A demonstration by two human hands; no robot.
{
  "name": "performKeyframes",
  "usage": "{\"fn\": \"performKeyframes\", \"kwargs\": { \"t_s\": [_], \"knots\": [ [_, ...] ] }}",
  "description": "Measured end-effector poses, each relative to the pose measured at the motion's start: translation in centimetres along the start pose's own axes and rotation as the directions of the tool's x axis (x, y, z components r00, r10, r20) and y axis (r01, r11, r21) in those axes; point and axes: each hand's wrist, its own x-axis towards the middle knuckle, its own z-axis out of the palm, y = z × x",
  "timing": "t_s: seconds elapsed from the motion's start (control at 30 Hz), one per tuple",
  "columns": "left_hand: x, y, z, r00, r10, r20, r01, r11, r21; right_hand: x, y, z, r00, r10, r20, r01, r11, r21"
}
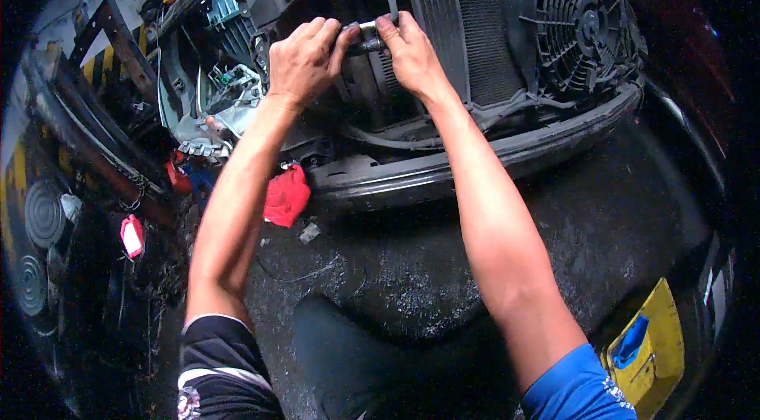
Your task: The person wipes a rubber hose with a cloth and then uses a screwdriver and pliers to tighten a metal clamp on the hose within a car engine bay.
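Both my hands reach forward into the opened front of a vehicle and meet at a short, dark cylindrical part with a bright metal band (367,27); its exact kind I cannot make out. My left hand (305,60) is closed on the part's left end, thumb pressed along it. From the other side my right hand (415,56) grips the right end between thumb and fingers. Just right of my hands stands a finned radiator (484,20), and farther right a black round fan (578,24). The space behind the part is dark.
A dark bumper beam (467,152) curves below my hands. Exposed wiring and brackets (233,83) lie left. On the floor are a red cloth (286,195) and a small pale scrap (309,232). A yellow panel (663,341) with a blue piece (631,342) sits at lower right.
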Motion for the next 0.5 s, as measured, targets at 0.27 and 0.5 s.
{"fn": "performKeyframes", "kwargs": {
  "t_s": [0.27, 0.5],
  "knots": [
    [2.9, -4.0, -1.1, 0.964, 0.185, 0.193, -0.131, 0.957, -0.26, 0.1, -0.3, 0.3, 1.0, -0.028, 0.0, 0.028, 1.0, -0.003],
    [-0.5, 1.1, 0.3, 0.995, -0.082, -0.059, 0.084, 0.996, 0.036, 0.4, 0.9, 0.0, 1.0, -0.012, 0.013, 0.012, 1.0, 0.018]
  ]
}}
